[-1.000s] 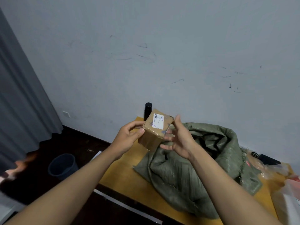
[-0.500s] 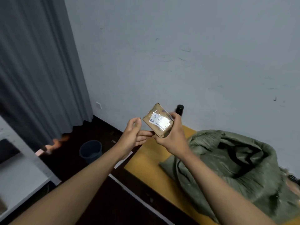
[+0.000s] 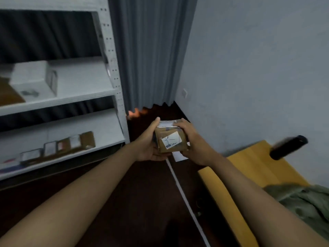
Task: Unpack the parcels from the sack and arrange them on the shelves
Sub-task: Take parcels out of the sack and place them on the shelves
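Now parcel [image 3: 170,139] gripped by left hand [image 3: 148,147] and right hand [image 3: 193,145], swung from sack [image 3: 306,202] toward shelves [image 3: 74,100]; placement pending.

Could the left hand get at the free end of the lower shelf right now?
Probably not yet: the left hand and right hand both grip the parcel. The lower shelf looks bare there, nothing between.

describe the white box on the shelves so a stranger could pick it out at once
Start at the white shelving unit left of the grey curtain. On its middle shelf, far left, sits the white box. It is the only tall all-white parcel; the parcels on the shelf below are flat.
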